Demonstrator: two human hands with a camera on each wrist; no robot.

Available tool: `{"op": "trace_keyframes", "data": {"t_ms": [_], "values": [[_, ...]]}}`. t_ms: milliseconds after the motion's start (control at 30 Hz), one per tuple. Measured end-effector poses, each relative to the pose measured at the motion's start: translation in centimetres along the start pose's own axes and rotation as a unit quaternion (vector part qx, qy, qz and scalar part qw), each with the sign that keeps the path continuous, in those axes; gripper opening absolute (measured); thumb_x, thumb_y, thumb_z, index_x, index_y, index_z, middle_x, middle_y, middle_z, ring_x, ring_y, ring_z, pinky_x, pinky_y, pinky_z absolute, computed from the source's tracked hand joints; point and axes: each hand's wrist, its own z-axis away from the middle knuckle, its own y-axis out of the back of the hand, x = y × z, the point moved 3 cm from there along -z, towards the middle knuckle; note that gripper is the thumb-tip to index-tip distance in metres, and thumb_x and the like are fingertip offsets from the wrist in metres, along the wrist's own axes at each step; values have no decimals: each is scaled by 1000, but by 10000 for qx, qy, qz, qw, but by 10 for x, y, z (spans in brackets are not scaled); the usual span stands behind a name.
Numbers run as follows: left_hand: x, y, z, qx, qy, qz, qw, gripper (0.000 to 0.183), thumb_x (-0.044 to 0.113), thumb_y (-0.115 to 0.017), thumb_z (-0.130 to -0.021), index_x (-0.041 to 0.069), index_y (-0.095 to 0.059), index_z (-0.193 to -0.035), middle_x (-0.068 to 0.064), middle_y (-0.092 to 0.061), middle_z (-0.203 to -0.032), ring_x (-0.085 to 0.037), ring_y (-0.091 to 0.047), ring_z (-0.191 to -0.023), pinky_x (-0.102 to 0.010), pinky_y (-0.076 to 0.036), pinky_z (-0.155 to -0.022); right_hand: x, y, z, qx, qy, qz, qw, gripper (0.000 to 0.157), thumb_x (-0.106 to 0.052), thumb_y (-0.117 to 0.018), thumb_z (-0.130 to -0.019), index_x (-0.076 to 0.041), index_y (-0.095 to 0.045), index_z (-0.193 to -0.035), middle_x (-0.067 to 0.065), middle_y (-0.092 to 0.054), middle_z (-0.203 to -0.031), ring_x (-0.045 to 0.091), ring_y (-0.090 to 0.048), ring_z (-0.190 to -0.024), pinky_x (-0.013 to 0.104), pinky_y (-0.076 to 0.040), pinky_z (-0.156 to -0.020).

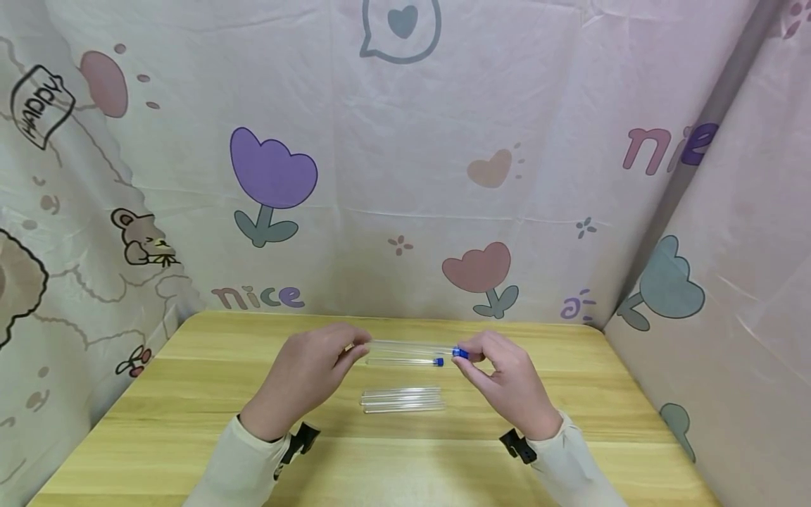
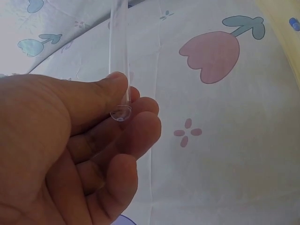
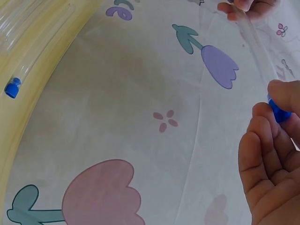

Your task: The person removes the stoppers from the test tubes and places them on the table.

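Note:
A clear test tube is held level above the table between both hands. My left hand pinches its rounded closed end between thumb and fingers, as the left wrist view shows. At the other end, my right hand pinches the blue cap, which sits on the tube's mouth. Below the held tube, a second test tube with a blue cap lies on the table. Nearer to me, several uncapped clear test tubes lie side by side.
The wooden table has its far edge close behind the hands. A printed fabric curtain hangs behind it and along both sides. Black clips with straps sit at the sleeve cuffs.

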Motion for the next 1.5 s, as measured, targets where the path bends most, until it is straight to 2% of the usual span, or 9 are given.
{"op": "trace_keyframes", "data": {"t_ms": [267, 433, 700, 867, 1100, 1333, 1500], "values": [[0, -1, 0, -47, 31, 30, 10000, 9, 21, -79, -94, 17, -77, -102, 9, -75, -93, -1, -63, -71, -22, -53, -62, -1, 0, -1, 266, 217, 24, 9994, 28, 4, -85, -79, -11, -73, -98, -10, -66, -85, 6, -59, -75, 14, -49, -69], [0, -1, -1, -29, 24, 51, 10000, 9, 20, -79, -94, 17, -77, -102, 9, -75, -93, -1, -62, -70, -22, -52, -61, -3, 0, 0, 306, 167, 175, 9992, 28, 3, -85, -79, -11, -72, -100, -10, -66, -85, 4, -57, -75, 13, -48, -68], [0, -1, -2, -58, 34, -32, 10000, 10, 21, -78, -94, 17, -78, -103, 8, -75, -93, -2, -63, -70, -21, -52, -61, -1, 0, 0, 205, 0, 117, 9997, 26, 2, -85, -80, -12, -70, -96, -12, -64, -83, 7, -59, -73, 13, -49, -68], [0, -1, -2, -107, 69, -57, 9999, 10, 21, -78, -95, 17, -78, -103, 8, -76, -95, -2, -64, -71, -22, -53, -62, -1, 0, 1, 70, -155, 89, 9998, 25, 0, -85, -82, -13, -71, -97, -13, -62, -83, 4, -57, -74, 15, -48, -66], [-1, -3, -2, -106, 26, -63, 9999, 10, 20, -77, -95, 16, -78, -104, 7, -76, -97, -5, -70, -78, -25, -57, -66, 1, 0, 0, -145, -148, 115, 9997, 23, -1, -83, -84, -13, -72, -101, -12, -59, -82, 4, -52, -74, 17, -45, -63], [-3, -4, -2, -145, 41, -37, 9999, 10, 20, -76, -96, 16, -77, -105, 7, -76, -97, -5, -71, -80, -26, -58, -69, 1, 0, 0, -228, -197, 135, 9995, 21, -4, -82, -87, -12, -71, -102, -13, -58, -85, 4, -53, -77, 21, -49, -66], [-3, -4, -2, -143, 18, -28, 9999, 10, 19, -76, -96, 16, -77, -105, 7, -76, -97, -7, -72, -81, -27, -59, -70, 1, 0, -1, -243, -77, 47, 9997, 23, -2, -83, -86, -13, -71, -103, -13, -59, -86, 4, -53, -77, 21, -49, -66]]}}
